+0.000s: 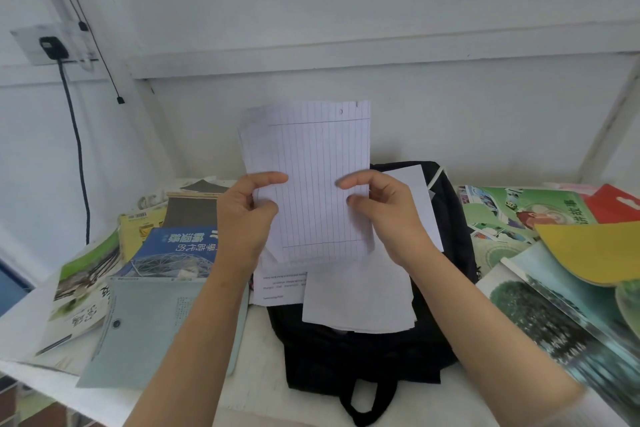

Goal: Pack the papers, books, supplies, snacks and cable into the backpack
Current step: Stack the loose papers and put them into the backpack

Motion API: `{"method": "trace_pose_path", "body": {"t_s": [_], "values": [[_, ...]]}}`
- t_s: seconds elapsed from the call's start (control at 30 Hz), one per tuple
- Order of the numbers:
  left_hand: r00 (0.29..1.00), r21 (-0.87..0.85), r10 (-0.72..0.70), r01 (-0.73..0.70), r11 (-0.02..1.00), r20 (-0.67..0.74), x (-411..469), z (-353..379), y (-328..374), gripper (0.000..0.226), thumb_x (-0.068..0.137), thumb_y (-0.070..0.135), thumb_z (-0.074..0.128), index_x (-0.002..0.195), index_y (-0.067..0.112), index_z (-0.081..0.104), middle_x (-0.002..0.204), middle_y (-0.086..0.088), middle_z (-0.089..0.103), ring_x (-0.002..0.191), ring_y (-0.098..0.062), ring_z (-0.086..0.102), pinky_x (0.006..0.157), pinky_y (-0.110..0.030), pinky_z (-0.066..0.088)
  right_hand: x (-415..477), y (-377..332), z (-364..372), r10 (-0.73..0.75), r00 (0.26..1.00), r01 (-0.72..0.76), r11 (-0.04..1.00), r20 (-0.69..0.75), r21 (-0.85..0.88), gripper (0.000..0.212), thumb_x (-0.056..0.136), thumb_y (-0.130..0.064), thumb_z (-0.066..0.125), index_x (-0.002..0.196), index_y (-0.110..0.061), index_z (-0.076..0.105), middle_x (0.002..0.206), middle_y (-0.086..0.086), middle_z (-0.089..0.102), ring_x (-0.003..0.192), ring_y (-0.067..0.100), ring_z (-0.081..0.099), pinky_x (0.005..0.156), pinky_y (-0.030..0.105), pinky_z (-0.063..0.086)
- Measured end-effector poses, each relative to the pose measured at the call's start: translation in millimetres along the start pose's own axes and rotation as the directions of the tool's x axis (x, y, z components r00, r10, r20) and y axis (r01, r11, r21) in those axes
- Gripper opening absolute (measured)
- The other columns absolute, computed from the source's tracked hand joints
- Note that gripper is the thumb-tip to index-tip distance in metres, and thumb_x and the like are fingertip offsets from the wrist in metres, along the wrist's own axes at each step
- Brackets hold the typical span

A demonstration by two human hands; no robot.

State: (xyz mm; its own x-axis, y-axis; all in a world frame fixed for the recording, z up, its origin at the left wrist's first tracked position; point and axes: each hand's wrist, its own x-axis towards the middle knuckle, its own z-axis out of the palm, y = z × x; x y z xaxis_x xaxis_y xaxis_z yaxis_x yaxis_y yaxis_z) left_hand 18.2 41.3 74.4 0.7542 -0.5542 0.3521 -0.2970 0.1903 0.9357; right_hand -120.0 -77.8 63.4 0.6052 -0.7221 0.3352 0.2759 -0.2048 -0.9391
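papers: lined sheaf [311,163] held upright just above backpack [363,357], which lies flat on table [259,329]; loose sheets [360,295] lie on the bag
step: prob. squaring papers before packing; can't tell if bag is unzipped
next: find opening, slide sheaf in w/o creasing; loose sheets not yet gathered
left hand [242,218]: pinches sheaf's lower left edge, thumb in front
right hand [384,215]: pinches lower right edge, same way
around: books [173,246] both sides, unpacked

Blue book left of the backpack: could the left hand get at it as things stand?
Probably yes, once freed: the left hand pinches the lined papers with the right hand, but the blue book lies mostly exposed beside it, nothing between.
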Motion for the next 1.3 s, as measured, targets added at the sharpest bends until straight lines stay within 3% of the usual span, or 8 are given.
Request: {"method": "trace_pose_path", "body": {"t_s": [0.13, 0.37, 0.5, 0.67, 0.8, 0.97, 1.13, 1.3], "values": [[1.000, 0.013, 0.019, -0.019, 1.000, -0.005, -5, 6, 2, 0.045, 0.077, -0.017, 0.052, 0.082, 0.025, 0.068, 0.095, 0.018, 0.065, 0.078, 0.000, 0.058, 0.064, -0.023, 0.051, -6, -8, 0, -0.043, 0.999, 0.043, 0.999, -0.015, 0.009, 0.041, 0.083, 0.016, 0.045, 0.077, -0.018, 0.067, 0.100, -0.007, 0.067, 0.101, 0.004, 0.059, 0.075, 0.011, 0.047], [1.000, -0.060, -0.002, 0.003, 0.998, 0.019, -13, 16, -5, 0.056, 0.073, -0.019, 0.054, 0.072, 0.034, 0.072, 0.069, 0.005, 0.059, 0.075, -0.021, 0.043, 0.066, -0.037, 0.039, -15, -2, -9, -0.107, 0.993, 0.105, 0.994, -0.042, -0.043, 0.043, 0.080, 0.017, 0.047, 0.075, -0.020, 0.068, 0.092, -0.011, 0.069, 0.099, 0.003, 0.059, 0.079, 0.007, 0.042], [0.996, -0.092, 0.067, -0.062, 0.994, 0.051, -20, 23, -8, 0.051, 0.073, -0.011, 0.062, 0.089, 0.037, 0.071, 0.095, 0.013, 0.067, 0.093, -0.022, 0.060, 0.084, -0.046, 0.050, -17, 0, -12, -0.159, 0.986, 0.157, 0.986, -0.046, -0.052, 0.041, 0.079, 0.014, 0.054, 0.093, -0.023, 0.064, 0.104, -0.017, 0.063, 0.107, 0.006, 0.055, 0.089, 0.027, 0.046], [0.985, -0.020, 0.165, -0.164, 0.986, 0.044, -18, 25, -2, 0.066, 0.072, 0.007, 0.066, 0.124, 0.045, 0.053, 0.126, 0.017, 0.052, 0.121, -0.012, 0.049, 0.096, -0.047, 0.047, -15, -10, -16, -0.258, 0.966, 0.249, 0.951, -0.025, -0.185, 0.065, 0.082, -0.013, 0.063, 0.125, -0.052, 0.035, 0.135, -0.010, 0.042, 0.120, 0.017, 0.048, 0.096, 0.042, 0.048], [0.980, 0.067, 0.195, -0.198, 0.978, 0.048, -14, 26, -1, 0.058, 0.079, -0.001, 0.065, 0.118, 0.042, 0.057, 0.119, 0.021, 0.051, 0.116, -0.003, 0.048, 0.095, -0.047, 0.048, -9, -8, -15, -0.295, 0.956, 0.274, 0.889, -0.001, -0.366, 0.054, 0.088, -0.012, 0.060, 0.136, -0.030, 0.042, 0.130, -0.029, 0.041, 0.122, -0.005, 0.039, 0.103, 0.039, 0.041], [0.977, 0.109, 0.209, -0.212, 0.971, 0.036, -16, 22, -11, 0.075, 0.079, -0.006, 0.061, 0.128, 0.047, 0.042, 0.131, 0.029, 0.043, 0.127, -0.007, 0.042, 0.097, -0.047, 0.046, -13, 5, -16, -0.280, 0.960, 0.273, 0.928, 0.008, -0.252, 0.068, 0.088, -0.005, 0.057, 0.140, -0.036, 0.026, 0.143, -0.017, 0.032, 0.132, 0.013, 0.037, 0.103, 0.050, 0.041], [0.966, 0.258, 0.237, -0.257, 0.931, 0.106, -33, 19, -48, 0.075, 0.077, -0.004, 0.061, 0.120, 0.050, 0.031, 0.129, 0.024, 0.036, 0.123, -0.014, 0.042, 0.098, -0.050, 0.042, -33, 42, -14, -0.348, 0.937, 0.312, 0.859, -0.017, -0.407, 0.061, 0.088, 0.000, 0.056, 0.131, -0.035, 0.031, 0.134, -0.030, 0.032, 0.128, 0.008, 0.039, 0.103, 0.042, 0.042], [0.978, 0.414, 0.158, -0.200, 0.888, 0.134, -41, 22, -63, 0.042, 0.075, -0.005, 0.063, 0.098, 0.030, 0.057, 0.110, 0.002, 0.049, 0.104, 0.013, 0.040, 0.087, 0.001, 0.026, -43, 58, -18, -0.262, 0.965, 0.209, 0.767, 0.000, -0.607, 0.029, 0.087, 0.004, 0.053, 0.099, -0.020, 0.063, 0.097, -0.004, 0.053, 0.094, -0.008, 0.052, 0.081, 0.005, 0.042]]}}
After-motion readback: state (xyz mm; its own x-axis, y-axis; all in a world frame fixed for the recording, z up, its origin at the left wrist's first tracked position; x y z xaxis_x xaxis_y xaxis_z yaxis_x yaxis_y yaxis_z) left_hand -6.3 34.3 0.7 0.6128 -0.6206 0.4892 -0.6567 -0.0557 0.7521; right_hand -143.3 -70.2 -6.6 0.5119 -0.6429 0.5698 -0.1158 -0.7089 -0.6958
